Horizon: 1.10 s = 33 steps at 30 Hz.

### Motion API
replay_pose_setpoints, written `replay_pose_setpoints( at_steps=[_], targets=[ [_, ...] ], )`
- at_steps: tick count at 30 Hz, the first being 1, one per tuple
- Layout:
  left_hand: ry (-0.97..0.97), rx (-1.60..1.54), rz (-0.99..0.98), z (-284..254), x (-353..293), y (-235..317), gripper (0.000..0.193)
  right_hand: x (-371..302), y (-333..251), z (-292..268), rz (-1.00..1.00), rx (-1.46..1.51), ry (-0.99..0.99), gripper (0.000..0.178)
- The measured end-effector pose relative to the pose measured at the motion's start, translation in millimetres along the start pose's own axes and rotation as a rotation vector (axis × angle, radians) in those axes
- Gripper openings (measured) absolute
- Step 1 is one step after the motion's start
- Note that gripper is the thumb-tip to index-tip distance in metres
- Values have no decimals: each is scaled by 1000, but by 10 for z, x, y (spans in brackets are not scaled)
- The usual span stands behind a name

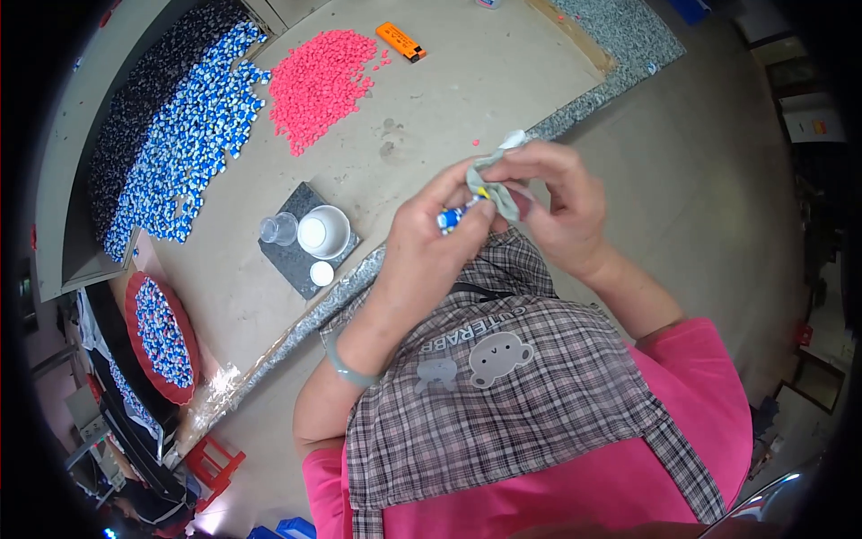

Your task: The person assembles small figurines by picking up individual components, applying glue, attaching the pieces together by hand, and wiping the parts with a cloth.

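Both hands meet at the table's near edge, above the checked apron. My left hand point(431, 242) is closed, pinching a small blue and white piece point(452, 217) with a yellow spot beside it. A crumpled pale grey-green cloth point(494, 178) runs between the hands. My right hand point(570, 211) is closed with thumb and fingers on that cloth; a dark reddish patch shows there, too blurred to name. Nearby on the table, a dark slab point(301, 265) bears a white cup point(328, 235), clear small cups point(280, 229) and a white round cap point(322, 273).
Pink pellets point(319, 85) lie heaped at the back, beside an orange and black flat object point(400, 42). Many blue and white pieces point(193, 135) spread at the far left. A red scalloped tray point(186, 368) holds more. A red stool point(215, 469) stands below.
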State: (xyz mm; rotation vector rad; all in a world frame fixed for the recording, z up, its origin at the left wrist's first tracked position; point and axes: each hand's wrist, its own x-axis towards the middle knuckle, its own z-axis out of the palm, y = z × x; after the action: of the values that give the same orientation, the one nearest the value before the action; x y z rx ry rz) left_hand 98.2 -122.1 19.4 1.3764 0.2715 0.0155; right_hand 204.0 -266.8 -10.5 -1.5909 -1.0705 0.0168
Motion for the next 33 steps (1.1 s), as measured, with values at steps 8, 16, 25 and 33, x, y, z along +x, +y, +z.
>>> replay_pose_setpoints(
  at_steps=[8,16,25,33],
  targets=[
    [376,30,102,-41,115,-181,21,-274,-246,-127,285,748,-256,86],
    [384,509,412,14,3,-48,23,-251,-57,-168,512,1028,-228,99],
    [269,854,535,40,175,-328,21,-444,-74,21,616,902,-390,119],
    [362,619,356,-181,142,-220,19,-263,-83,-213,622,1194,-373,106]
  ],
)
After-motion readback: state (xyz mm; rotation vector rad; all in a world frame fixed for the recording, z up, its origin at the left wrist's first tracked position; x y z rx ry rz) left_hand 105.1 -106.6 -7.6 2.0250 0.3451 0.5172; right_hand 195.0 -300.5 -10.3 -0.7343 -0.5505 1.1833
